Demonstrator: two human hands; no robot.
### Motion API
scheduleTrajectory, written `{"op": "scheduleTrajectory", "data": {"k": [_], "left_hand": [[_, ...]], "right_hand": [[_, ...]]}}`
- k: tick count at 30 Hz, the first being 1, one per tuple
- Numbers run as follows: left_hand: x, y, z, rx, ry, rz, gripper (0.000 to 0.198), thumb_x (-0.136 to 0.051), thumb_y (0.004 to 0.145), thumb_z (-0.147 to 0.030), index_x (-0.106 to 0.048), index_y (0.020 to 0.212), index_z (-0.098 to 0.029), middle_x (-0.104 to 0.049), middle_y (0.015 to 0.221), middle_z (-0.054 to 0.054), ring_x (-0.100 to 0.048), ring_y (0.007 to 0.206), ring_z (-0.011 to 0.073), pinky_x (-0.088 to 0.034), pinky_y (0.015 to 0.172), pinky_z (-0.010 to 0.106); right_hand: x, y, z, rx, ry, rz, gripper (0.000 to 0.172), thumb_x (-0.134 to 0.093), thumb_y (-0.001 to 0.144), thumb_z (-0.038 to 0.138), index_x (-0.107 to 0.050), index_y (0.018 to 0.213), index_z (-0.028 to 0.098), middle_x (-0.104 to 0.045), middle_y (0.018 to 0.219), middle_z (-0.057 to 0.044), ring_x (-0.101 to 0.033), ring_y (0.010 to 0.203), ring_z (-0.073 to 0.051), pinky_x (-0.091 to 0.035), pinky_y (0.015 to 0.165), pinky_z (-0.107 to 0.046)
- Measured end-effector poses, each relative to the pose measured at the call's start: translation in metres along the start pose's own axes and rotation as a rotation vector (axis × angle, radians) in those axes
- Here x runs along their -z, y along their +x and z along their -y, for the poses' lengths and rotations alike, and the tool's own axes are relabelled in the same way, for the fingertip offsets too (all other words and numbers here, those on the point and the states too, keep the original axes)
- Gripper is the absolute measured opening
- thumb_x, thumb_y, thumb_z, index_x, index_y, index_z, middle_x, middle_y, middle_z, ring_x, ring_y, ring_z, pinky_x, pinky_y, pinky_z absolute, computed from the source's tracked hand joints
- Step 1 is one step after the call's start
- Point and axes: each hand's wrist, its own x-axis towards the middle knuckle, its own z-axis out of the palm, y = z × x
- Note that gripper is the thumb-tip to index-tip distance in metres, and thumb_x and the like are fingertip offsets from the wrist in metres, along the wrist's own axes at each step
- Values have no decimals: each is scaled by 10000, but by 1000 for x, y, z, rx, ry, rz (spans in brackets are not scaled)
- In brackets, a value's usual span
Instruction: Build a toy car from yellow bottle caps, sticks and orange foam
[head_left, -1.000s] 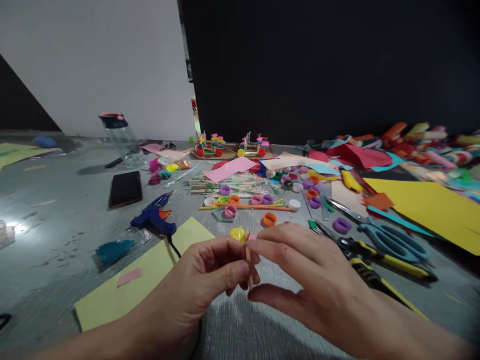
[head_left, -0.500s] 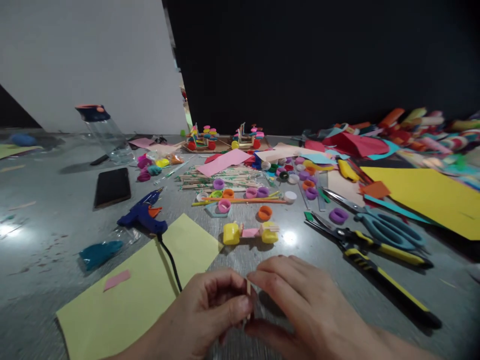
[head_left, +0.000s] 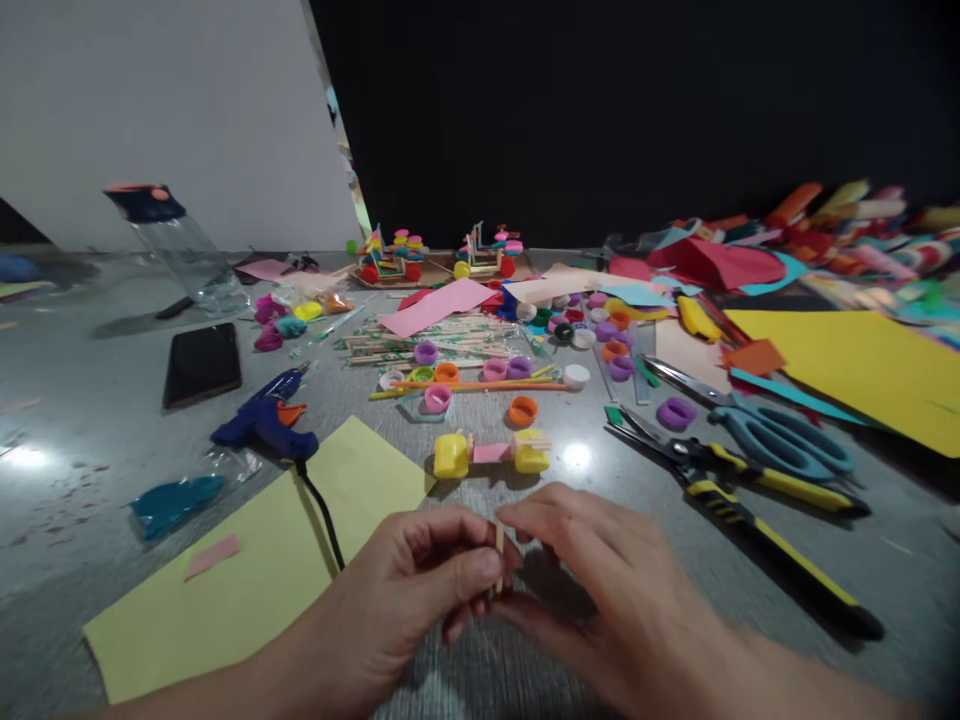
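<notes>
In front of me, my left hand (head_left: 431,580) is closed, with thumb and fingers pinching a short, flat wooden stick piece (head_left: 499,558) held nearly upright. My right hand (head_left: 600,570) curves around from the other side, index fingertip at the piece's top end and thumb near its bottom end. The hands hide much of what lies between the palms. Just beyond them on the table rests a small piece (head_left: 491,453) with yellow rounded ends and a pink strip in the middle.
At left lie a blue glue gun (head_left: 266,420), a yellow-green sheet (head_left: 247,570), a phone (head_left: 202,365) and a bottle (head_left: 180,250). Pliers (head_left: 735,510) and scissors (head_left: 780,435) lie right. Wooden sticks (head_left: 420,340), several bottle caps (head_left: 523,410) and two colourful models (head_left: 487,255) stand farther back.
The view has shifted slightly, so the table items sit a little higher and further left. Both hands stay around the wooden stick piece, which shows more clearly now.
</notes>
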Motion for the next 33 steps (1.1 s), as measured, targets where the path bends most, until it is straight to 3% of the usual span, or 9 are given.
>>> {"op": "scheduleTrajectory", "data": {"k": [4, 9, 12, 15, 18, 22, 24, 29, 33], "left_hand": [[0, 1, -1, -30, 14, 9, 195, -754, 842, -334, -709, 779, -156, -577, 721, -26, -446, 618, 81, -374, 565, 185], [3, 3, 0, -72, 17, 34, 256, -715, 877, -390, -728, 788, -150, -610, 688, -5, -494, 591, 85, -419, 533, 169], [4, 1, -1, -69, 29, -1, 288, -710, 878, -422, -723, 798, -146, -664, 750, 38, -577, 623, 123, -466, 475, 173], [6, -1, 1, -75, 5, 0, 299, -723, 869, -451, -728, 851, -153, -681, 766, 47, -622, 616, 143, -485, 433, 176], [8, -1, 7, -89, -8, 1, 300, -727, 870, -466, -748, 904, -169, -675, 750, 34, -624, 607, 132, -494, 440, 168], [8, 1, 9, -83, 3, -21, 311, -775, 829, -470, -762, 903, -168, -675, 712, 24, -598, 579, 113, -498, 453, 160], [7, 2, 8, -88, -8, -19, 299, -787, 823, -451, -757, 922, -170, -684, 709, 23, -599, 583, 112, -498, 456, 157], [4, 1, 3, -99, -94, 15, 250, -757, 861, -406, -724, 898, -160, -675, 723, 18, -603, 588, 113, -488, 440, 158], [0, -4, -1, -79, -155, 6, 270, -776, 843, -414, -702, 865, -155, -647, 693, 1, -593, 562, 96, -459, 441, 146]], "right_hand": [[5, 4, 4, 33, -78, -22, 231, -571, 1028, 361, -548, 1174, 184, -685, 972, -34, -662, 865, -186, -562, 758, -324], [37, 6, 3, 3, -224, 103, 407, -430, 1065, 496, -506, 1311, 181, -685, 1193, -99, -665, 1093, -199, -577, 873, -313], [71, -11, -20, -181, -467, 145, 342, -514, 1031, 476, -576, 1235, 208, -673, 1193, -111, -686, 1038, -262, -593, 837, -409], [103, -42, -56, -363, -758, 206, 481, -512, 991, 575, -601, 1238, 172, -674, 1179, -159, -672, 1044, -369, -578, 834, -579], [122, -71, -82, -469, -842, 239, 540, -553, 949, 603, -614, 1253, 161, -679, 1192, -188, -684, 1035, -382, -589, 815, -569], [127, -90, -88, -493, -802, 309, 633, -663, 864, 602, -618, 1248, 101, -667, 1255, -210, -658, 1109, -397, -569, 887, -598], [125, -91, -84, -479, -793, 306, 599, -635, 880, 557, -614, 1245, 83, -660, 1262, -219, -644, 1137, -398, -558, 913, -595], [117, -93, -82, -426, -792, 239, 422, -562, 882, 335, -572, 1245, 118, -688, 1091, -189, -706, 961, -364, -596, 769, -486], [112, -100, -85, -374, -774, 166, 401, -557, 828, 233, -536, 1224, 172, -672, 1035, -182, -709, 898, -408, -597, 739, -529]]}}
